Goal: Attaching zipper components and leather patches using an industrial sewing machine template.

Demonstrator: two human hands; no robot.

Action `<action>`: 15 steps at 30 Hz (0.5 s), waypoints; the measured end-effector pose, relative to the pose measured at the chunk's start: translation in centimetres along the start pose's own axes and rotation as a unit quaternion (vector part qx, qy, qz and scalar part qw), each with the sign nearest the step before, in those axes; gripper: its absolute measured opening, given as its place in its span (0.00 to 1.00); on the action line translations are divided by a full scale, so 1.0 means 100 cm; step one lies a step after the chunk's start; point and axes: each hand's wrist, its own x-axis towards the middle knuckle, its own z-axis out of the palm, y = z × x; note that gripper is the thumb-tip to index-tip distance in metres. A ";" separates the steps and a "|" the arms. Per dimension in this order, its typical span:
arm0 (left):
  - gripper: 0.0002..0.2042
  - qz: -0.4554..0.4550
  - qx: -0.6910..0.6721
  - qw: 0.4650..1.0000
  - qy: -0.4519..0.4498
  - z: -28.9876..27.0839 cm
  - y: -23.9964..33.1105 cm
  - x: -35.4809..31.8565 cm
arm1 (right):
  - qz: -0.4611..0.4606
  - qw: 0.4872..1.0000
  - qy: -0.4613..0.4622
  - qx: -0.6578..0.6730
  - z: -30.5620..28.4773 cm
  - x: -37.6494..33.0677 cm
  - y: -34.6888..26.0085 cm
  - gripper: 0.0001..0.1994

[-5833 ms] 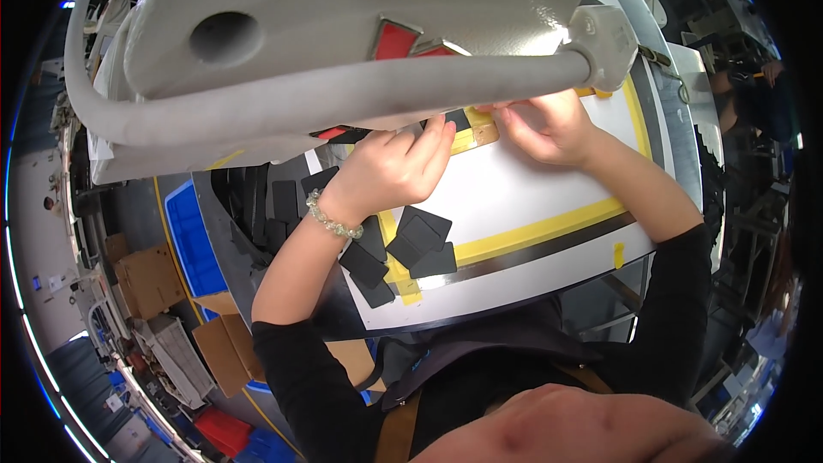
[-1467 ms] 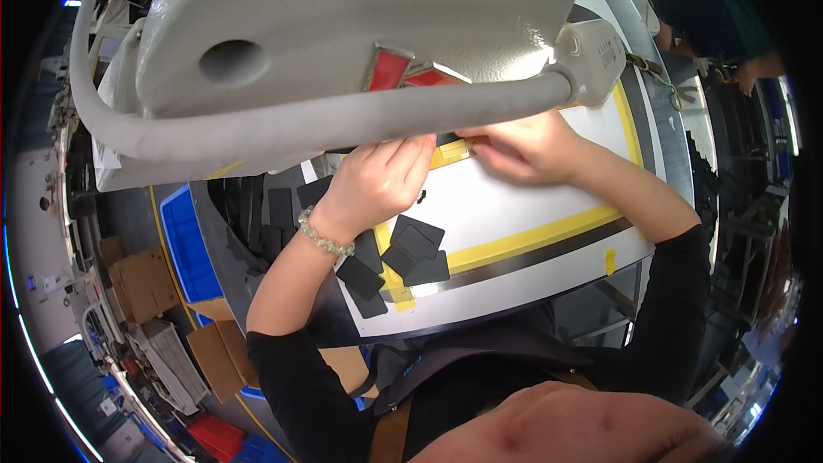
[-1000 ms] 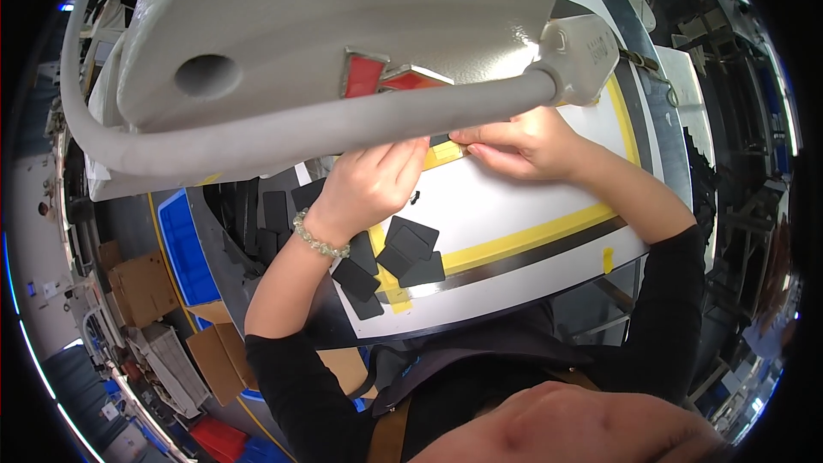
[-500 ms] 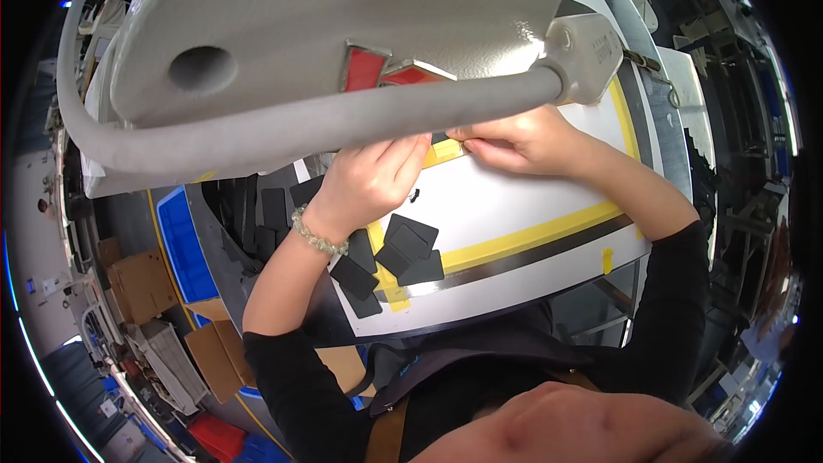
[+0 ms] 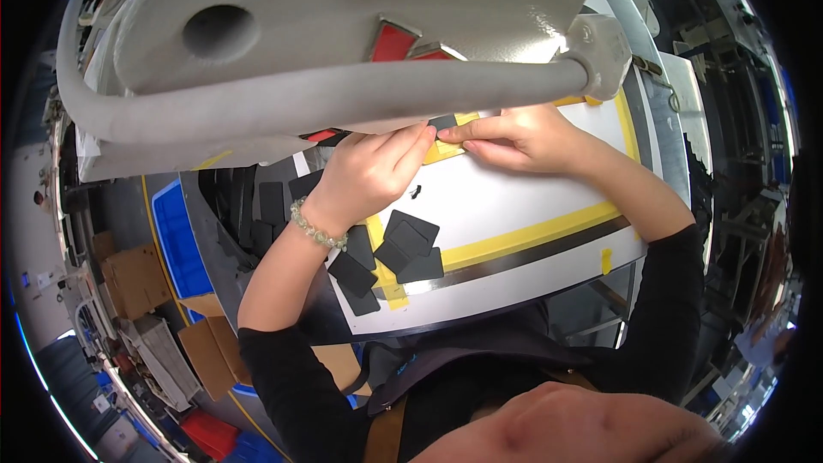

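Under the grey sewing machine (image 5: 283, 43), my left hand (image 5: 373, 170) and my right hand (image 5: 530, 139) work close together. Between their fingertips is a small dark flat piece (image 5: 443, 123), above a yellow strip (image 5: 443, 152) on the white work surface. The left fingers are pressed together at its left edge, partly hidden by the machine's guard bar. My right index fingertip touches its right side, with the thumb tucked below. Near my left wrist, several black rounded patches (image 5: 411, 236) lie in a loose, overlapping pile.
The guard bar (image 5: 360, 99) crosses just above my hands. Yellow tape (image 5: 531, 231) borders the white surface (image 5: 523, 197). More black pieces (image 5: 271, 201) lie left of my forearm. A blue bin (image 5: 178, 240) and cardboard boxes (image 5: 135, 281) stand beyond the table's left edge.
The machine and bar sit higher in the picture, uncovering more of the small dark piece and the yellow strip. Both hands stay nearly in place, the right fingertip slightly further left.
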 end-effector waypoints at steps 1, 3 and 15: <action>0.11 0.004 0.000 1.000 0.002 0.000 0.000 0.000 | 0.000 1.000 -0.001 0.000 0.002 0.000 0.001 0.10; 0.11 0.005 0.001 1.000 0.004 0.000 0.000 0.001 | -0.032 0.999 0.042 -0.003 0.006 0.002 0.001 0.08; 0.12 -0.013 -0.015 1.000 0.019 0.001 0.000 0.000 | -0.070 0.994 0.058 -0.067 0.005 0.008 -0.009 0.05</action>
